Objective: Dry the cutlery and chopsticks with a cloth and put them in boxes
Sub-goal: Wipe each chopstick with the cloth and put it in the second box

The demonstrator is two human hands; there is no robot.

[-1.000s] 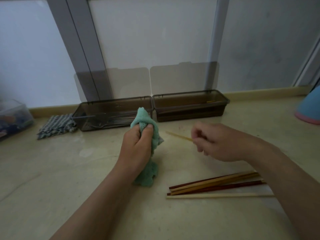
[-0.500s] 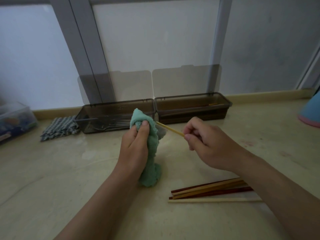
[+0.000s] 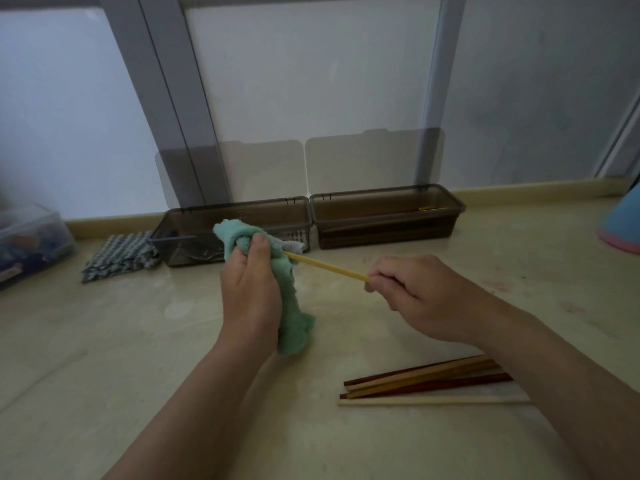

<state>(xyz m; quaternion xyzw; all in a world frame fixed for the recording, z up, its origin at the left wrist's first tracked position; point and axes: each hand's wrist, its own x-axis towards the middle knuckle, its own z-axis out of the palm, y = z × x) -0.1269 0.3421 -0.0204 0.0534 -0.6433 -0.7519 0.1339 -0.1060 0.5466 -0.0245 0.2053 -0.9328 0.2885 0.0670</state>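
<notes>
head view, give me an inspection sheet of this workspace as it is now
surface: pale stone-look counter, faint damp marks.
job's things: pale yellow wooden chopstick runs from the green terry cloth to the right hand; loose pile of dark red and light wooden chopsticks lies near right; two smoky brown plastic boxes, lids up: left box holds metal cutlery, right box holds chopsticks.
clutter: blue checked folded cloth; clear plastic tub; blue cone with pink rim.
grippers: left hand grips the cloth; right hand pinches the chopstick.
cables: nothing seen.
surroundings: frosted window panes, grey frames.
</notes>
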